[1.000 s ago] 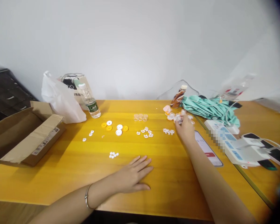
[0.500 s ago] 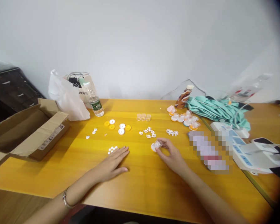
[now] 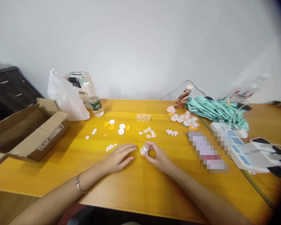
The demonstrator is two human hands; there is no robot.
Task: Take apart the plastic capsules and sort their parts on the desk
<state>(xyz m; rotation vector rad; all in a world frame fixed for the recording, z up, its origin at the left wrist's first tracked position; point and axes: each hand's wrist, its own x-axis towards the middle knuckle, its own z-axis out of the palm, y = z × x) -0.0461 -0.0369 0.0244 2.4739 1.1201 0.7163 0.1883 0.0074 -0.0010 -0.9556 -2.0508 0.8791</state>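
My right hand (image 3: 158,157) has its thumb and fingers closed around a small round piece (image 3: 144,150) with a white base and a clear plastic cup on top, low over the table. My left hand (image 3: 119,156) is open and palm down, its fingers stretched toward that piece but apart from it. Beside the left hand lie several small white round parts (image 3: 110,146). Beyond the hands are white cut-out parts (image 3: 151,132), more of them (image 3: 172,132) to the right, clear cups (image 3: 143,117), and white and yellow discs (image 3: 121,131).
Finished-looking capped pieces (image 3: 184,118) cluster at the back right, near a brown bottle (image 3: 184,97) and green folded cloth (image 3: 215,109). A blurred-out phone-like object (image 3: 207,151) and a power strip (image 3: 239,150) lie right. An open cardboard box (image 3: 46,134) and water bottle (image 3: 96,104) stand left.
My right hand has moved left with the round piece. My left hand has shifted right toward it, uncovering more of the small white round parts.
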